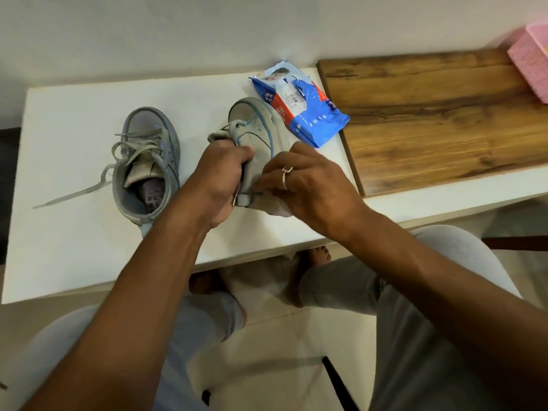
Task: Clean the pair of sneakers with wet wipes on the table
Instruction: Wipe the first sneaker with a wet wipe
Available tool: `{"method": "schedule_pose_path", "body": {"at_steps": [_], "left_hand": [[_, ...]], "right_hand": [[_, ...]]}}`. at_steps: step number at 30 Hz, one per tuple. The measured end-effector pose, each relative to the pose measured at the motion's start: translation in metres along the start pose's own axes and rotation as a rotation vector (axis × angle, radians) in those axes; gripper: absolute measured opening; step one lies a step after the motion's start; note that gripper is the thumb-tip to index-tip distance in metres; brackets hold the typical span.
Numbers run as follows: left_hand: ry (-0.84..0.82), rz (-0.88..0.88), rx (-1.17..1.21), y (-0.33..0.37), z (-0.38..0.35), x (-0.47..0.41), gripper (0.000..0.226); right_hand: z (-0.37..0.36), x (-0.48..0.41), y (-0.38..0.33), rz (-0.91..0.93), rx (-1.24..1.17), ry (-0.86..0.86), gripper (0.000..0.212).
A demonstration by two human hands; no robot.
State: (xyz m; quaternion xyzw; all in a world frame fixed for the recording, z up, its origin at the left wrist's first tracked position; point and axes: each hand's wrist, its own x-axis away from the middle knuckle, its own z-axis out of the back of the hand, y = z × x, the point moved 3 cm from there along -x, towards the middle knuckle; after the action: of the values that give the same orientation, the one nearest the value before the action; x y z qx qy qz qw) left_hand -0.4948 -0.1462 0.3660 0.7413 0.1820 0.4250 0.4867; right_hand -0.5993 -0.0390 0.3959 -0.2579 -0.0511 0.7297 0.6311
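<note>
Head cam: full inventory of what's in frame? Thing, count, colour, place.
sneaker on table: 1, grey-blue, laces loose, upright on the left of the white table
held sneaker: 1, grey with blue trim, tilted at table centre, gripped by both hands
wet wipe: 1, white, under the right hand against the held sneaker's heel
wipes pack: 1, blue, red and white, behind the held sneaker
white table: 1, white, centre-left
wooden board: 1, brown, right side
pink box: 1, pink, top right, cut off by the frame
left hand: 1, clamped on the held sneaker's collar
right hand: 1, ring on one finger, pressing the wet wipe
</note>
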Motion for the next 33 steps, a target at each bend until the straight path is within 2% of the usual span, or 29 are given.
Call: {"method": "schedule_pose_path", "body": {"at_steps": [4,8,12,17,19,22,25,30,33], "left_hand": [[-0.001,-0.014,0.019,0.001,-0.005,0.001,0.033],[-0.029,0.012,0.013,-0.002,-0.002,0.002,0.033],[-0.034,-0.01,0.053,0.001,-0.006,0.003,0.031],[-0.025,0.01,0.048,-0.002,-0.002,0.006,0.022],[0.008,0.007,0.116,0.001,-0.003,0.004,0.024],[0.061,0.035,0.405,0.01,-0.002,0.003,0.03],[0.001,0.033,0.571,0.016,-0.003,0.006,0.04],[-0.213,-0.056,0.523,0.015,-0.015,0.01,0.049],[-0.222,-0.131,0.494,0.014,-0.02,0.008,0.053]], "right_hand": [[0.013,-0.011,0.025,-0.142,0.049,0.123,0.015],[-0.002,0.0,0.002,0.054,-0.001,-0.034,0.014],[0.013,-0.011,0.025,-0.105,0.038,0.139,0.014],[0.0,0.006,-0.001,0.059,-0.007,-0.023,0.017],[0.013,0.007,0.004,0.011,0.036,0.097,0.017],[0.03,0.01,0.001,-0.147,0.017,0.345,0.014],[0.03,0.013,-0.012,-0.234,0.02,0.475,0.013],[0.027,0.001,-0.004,-0.337,0.03,0.561,0.015],[0.029,-0.009,-0.004,-0.361,0.045,0.657,0.013]]}}
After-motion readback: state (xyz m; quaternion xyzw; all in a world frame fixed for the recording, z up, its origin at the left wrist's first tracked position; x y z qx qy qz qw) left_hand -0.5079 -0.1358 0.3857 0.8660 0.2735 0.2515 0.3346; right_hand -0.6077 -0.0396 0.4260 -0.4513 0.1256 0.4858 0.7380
